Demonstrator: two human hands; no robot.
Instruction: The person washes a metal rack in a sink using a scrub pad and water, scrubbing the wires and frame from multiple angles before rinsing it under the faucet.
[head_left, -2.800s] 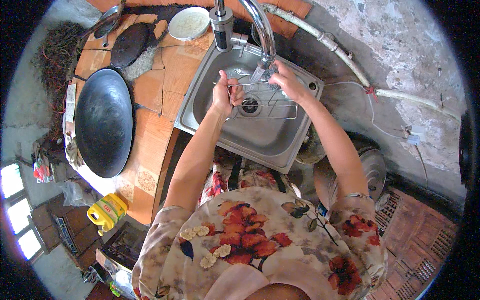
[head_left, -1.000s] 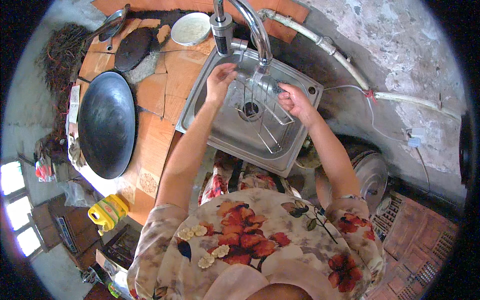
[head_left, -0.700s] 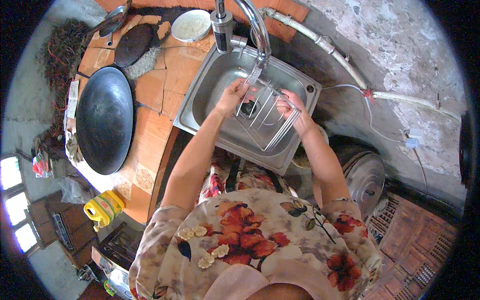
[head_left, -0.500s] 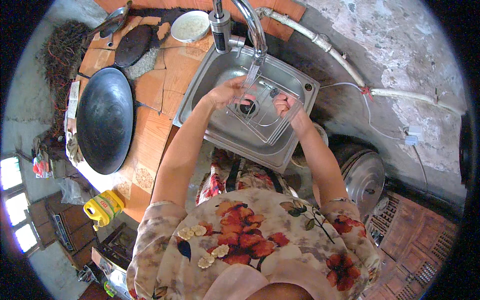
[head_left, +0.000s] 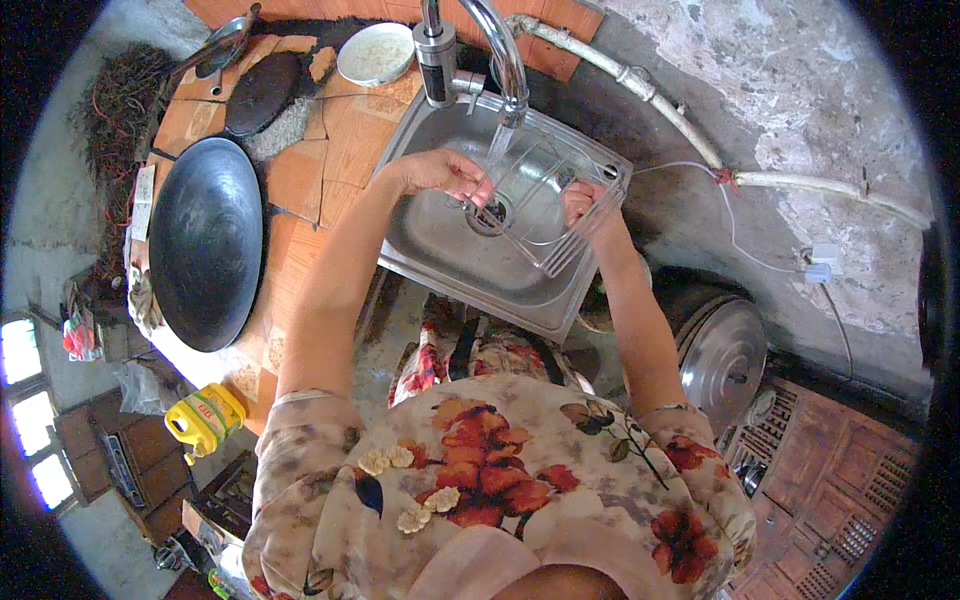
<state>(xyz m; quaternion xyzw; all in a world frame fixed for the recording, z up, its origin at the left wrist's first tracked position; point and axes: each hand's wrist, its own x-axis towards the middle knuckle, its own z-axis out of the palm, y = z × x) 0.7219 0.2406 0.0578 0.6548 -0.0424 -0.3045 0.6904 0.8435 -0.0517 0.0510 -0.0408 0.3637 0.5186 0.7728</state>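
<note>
A clear rectangular glass tray (head_left: 540, 195) is held tilted over the steel sink (head_left: 440, 250), right under the curved metal tap (head_left: 500, 50), and water runs from the spout onto it. My left hand (head_left: 440, 172) grips the tray's left edge. My right hand (head_left: 585, 203) grips its right end near the sink's right rim. The drain (head_left: 488, 215) shows through the glass below.
A large black wok (head_left: 205, 240) sits in the tiled counter to the left. Behind it lie a small dark pan (head_left: 262, 90), a ladle (head_left: 225, 45) and a white bowl (head_left: 375, 52). A steel pot lid (head_left: 722, 355) is at right, a yellow jug (head_left: 205, 418) lower left.
Earlier both hands were down in the sink at the drain. They then took hold of the glass tray and lifted it up under the tap's running water.
</note>
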